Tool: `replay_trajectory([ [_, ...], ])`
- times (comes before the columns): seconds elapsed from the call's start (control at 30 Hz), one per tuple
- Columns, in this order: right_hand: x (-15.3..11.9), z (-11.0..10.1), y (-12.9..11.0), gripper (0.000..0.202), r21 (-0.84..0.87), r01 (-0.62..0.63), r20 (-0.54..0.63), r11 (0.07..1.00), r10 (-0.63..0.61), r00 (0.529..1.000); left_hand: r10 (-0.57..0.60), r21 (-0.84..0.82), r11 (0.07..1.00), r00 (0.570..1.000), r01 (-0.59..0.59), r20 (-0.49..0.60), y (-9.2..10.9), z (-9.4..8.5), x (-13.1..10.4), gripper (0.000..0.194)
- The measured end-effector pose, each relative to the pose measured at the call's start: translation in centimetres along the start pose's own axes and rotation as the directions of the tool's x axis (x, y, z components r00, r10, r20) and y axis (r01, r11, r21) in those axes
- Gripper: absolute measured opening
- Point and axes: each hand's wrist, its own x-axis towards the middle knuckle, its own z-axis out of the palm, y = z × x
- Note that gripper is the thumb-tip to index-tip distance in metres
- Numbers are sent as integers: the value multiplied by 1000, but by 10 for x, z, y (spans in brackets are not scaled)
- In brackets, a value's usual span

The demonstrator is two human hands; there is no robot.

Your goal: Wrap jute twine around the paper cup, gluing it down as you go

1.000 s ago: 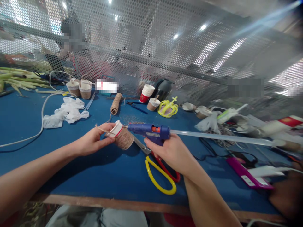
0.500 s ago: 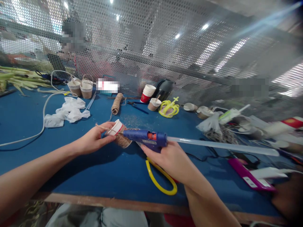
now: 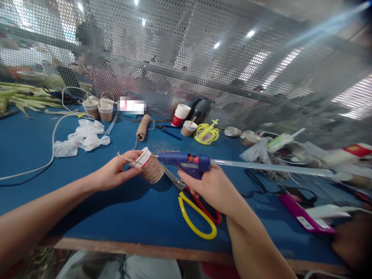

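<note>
My left hand (image 3: 120, 170) grips a paper cup (image 3: 152, 170) tilted on its side, its lower part wound with brown twine and its white rim bare with a red line. A loose twine end (image 3: 126, 158) sticks out by my fingers. Closed around the handle of a blue glue gun (image 3: 186, 161), my right hand (image 3: 213, 186) holds it level, nozzle close to the cup's rim. A long clear glue stick (image 3: 270, 167) juts from the gun's back. Below it lie scissors (image 3: 199, 217) with one yellow and one red handle, partly hidden by my right hand.
A twine roll (image 3: 143, 128) stands behind the cup, near pliers (image 3: 168, 131). Twine-wrapped cups (image 3: 106, 110), white plastic scraps (image 3: 83, 137) and a yellow crown-shaped piece (image 3: 207, 133) lie farther back. A purple power strip (image 3: 305, 215) sits right, before a perforated metal screen (image 3: 162, 50).
My right hand has drawn the glue gun back to the right and slightly up, away from the cup's side. More of the scissors now shows. My left hand stays nearly still.
</note>
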Motion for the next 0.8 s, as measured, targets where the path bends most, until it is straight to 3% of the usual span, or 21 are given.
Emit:
replay_trajectory([
  [0.27, 3, 1, 4, 32, 61, -147, 30, 987, 145, 989, 13, -25, 1000, 1000, -12, 10, -1, 1, 0, 32],
  [0.8, 5, 1, 5, 33, 79, -143, 19, 987, 142, 990, 26, -52, 998, 1000, -26, 3, 0, 0, 0, 31],
])
